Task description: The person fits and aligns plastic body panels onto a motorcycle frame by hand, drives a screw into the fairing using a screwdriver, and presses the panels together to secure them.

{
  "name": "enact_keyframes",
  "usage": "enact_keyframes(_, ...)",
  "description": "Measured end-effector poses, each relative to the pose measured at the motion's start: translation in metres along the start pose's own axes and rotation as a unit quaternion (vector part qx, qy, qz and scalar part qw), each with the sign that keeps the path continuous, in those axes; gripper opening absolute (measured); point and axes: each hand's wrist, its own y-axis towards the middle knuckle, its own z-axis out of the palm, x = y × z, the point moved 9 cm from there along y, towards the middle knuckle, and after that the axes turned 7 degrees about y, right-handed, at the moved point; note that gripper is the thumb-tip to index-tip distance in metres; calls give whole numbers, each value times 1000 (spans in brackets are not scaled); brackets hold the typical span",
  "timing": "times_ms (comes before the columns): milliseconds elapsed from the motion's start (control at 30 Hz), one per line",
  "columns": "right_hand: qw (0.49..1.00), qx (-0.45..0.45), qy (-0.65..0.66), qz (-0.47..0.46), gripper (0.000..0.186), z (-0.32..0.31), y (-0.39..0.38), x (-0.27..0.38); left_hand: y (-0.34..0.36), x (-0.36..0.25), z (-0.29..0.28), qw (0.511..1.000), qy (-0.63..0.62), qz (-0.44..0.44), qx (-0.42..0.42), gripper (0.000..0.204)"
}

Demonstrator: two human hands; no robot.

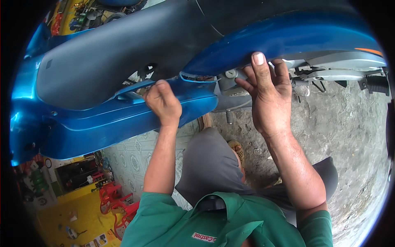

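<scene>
The fingers of our left hand [166, 103] close over the shield [103, 131], left of centre; our right hand [271, 101] spreads its fingers, thumb against the cover [288, 41], upper right. We likely do best pressing evenly on both.

M/bike repair w/shop, going by what's around. Main clue: a blue step-through motorbike [230, 45] across the far side, w/ inner parts showing thru a gap betw. its body panels [197, 105]. Far left: a jumble of mech. parts etc. [90, 17]. Near left: more clutter, incl. green stacked items [38, 181], plus red plastic chairs [108, 195] by a yellow surface [72, 212]. Ground on the right is rough, stained concrete [358, 136], w/ pale patterned tiles [133, 154] to its left. Pers. at near centre wears a green collared shirt [173, 222].
</scene>
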Motion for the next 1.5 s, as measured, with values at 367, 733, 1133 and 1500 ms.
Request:
enact_keyframes(367,1000,1,17,-19,46,-4,-3,-4,2,-3,-12,997,26,21,72,51)
enact_keyframes(733,998,32,30,-41,58,-5,-3,-5,-1,19,15,847,54,-268,456,98)
enact_keyframes(1133,999,33,28,-2,55,-8,5,-8,3,25,12,820,49,-280,497,100)
enact_keyframes(1500,999,12,31,-23,54,-4,-4,-7,5,34,11,748,60,-261,607,101)
